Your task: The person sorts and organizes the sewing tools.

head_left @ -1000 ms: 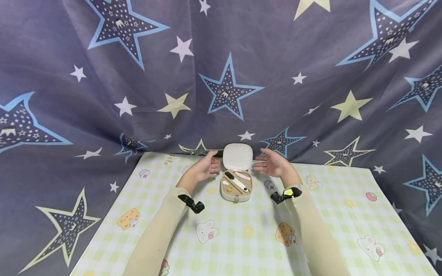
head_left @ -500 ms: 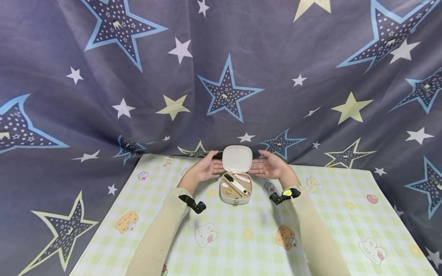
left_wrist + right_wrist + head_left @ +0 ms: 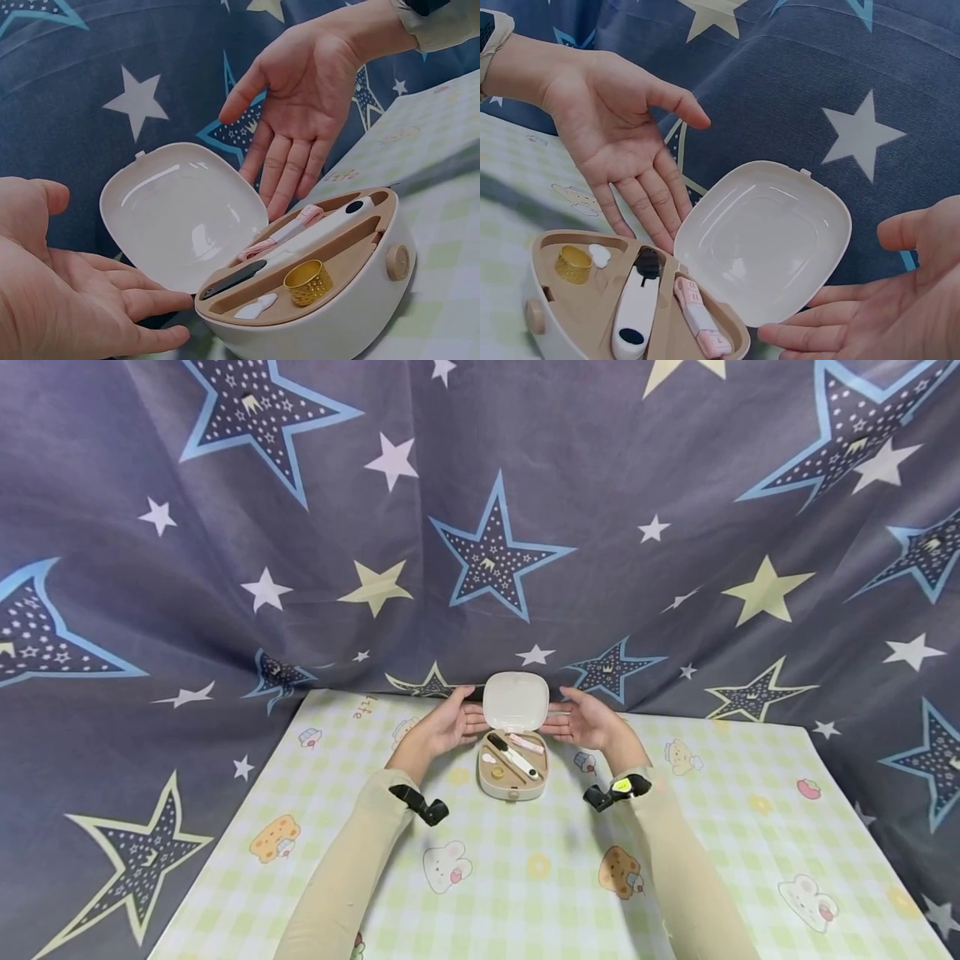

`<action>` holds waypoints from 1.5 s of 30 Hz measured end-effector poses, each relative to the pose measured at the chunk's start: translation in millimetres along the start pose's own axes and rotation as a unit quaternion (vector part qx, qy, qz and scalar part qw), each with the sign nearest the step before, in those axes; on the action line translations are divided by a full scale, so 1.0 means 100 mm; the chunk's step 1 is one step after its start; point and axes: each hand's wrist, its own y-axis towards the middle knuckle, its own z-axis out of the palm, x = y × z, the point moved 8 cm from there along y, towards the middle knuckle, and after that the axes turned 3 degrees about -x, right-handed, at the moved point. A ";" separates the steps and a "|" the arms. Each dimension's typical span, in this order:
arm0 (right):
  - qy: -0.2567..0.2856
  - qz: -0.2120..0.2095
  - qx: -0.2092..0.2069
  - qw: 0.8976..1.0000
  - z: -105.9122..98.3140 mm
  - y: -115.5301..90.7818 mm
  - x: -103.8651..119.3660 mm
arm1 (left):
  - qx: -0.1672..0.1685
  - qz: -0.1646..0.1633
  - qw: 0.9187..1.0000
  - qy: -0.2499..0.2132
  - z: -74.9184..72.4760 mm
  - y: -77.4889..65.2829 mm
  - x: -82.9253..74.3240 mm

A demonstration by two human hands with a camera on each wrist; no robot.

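A small white sewing box [image 3: 513, 787] stands on the table with its white lid [image 3: 516, 702] raised at the back. Its tan tray holds a gold thimble [image 3: 307, 282], a long white tool with a black tip [image 3: 636, 304], a folded pink tape [image 3: 702, 318] with a white band, and a small white piece [image 3: 256, 306]. My left hand [image 3: 450, 724] is at the left of the lid's hinge, palm inward, fingers extended. From the right side my right hand [image 3: 591, 723] mirrors it, fingertips close to the lid's lower edge. Neither hand grips anything.
A dark curtain [image 3: 637, 577] with stars hangs right behind the table's back edge. The table is covered by a green-and-white checked cloth [image 3: 540, 902] with cartoon prints. Black straps [image 3: 417, 803] circle both wrists over pale sleeves.
Both hands have moved inward, so their fingertips are now close by the sides of the lid. In the last half second they have hardly moved. The box stays open in place.
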 end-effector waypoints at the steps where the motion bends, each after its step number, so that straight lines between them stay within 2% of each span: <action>1: -0.002 -0.003 -0.003 1.000 0.00 0.00 -0.01 | 0.000 0.001 1.000 0.002 0.00 0.00 0.00; 13: 0.000 -0.020 -0.026 0.999 0.01 0.00 -0.04 | -0.001 0.007 1.000 0.017 0.02 -0.04 0.01; 22: 0.013 -0.025 -0.018 0.999 0.00 -0.01 -0.06 | -0.005 0.013 1.000 0.028 0.00 -0.04 0.02; 30: -0.020 -0.039 -0.003 0.999 0.04 -0.05 -0.06 | -0.007 0.023 0.999 0.043 -0.02 -0.06 0.03; 38: -0.056 -0.052 0.003 0.997 0.06 -0.06 -0.04 | -0.032 0.020 0.998 0.048 -0.05 -0.11 0.04; 45: -0.072 -0.038 -0.009 0.997 0.10 -0.10 -0.03 | -0.057 0.016 0.996 0.065 -0.07 -0.12 0.01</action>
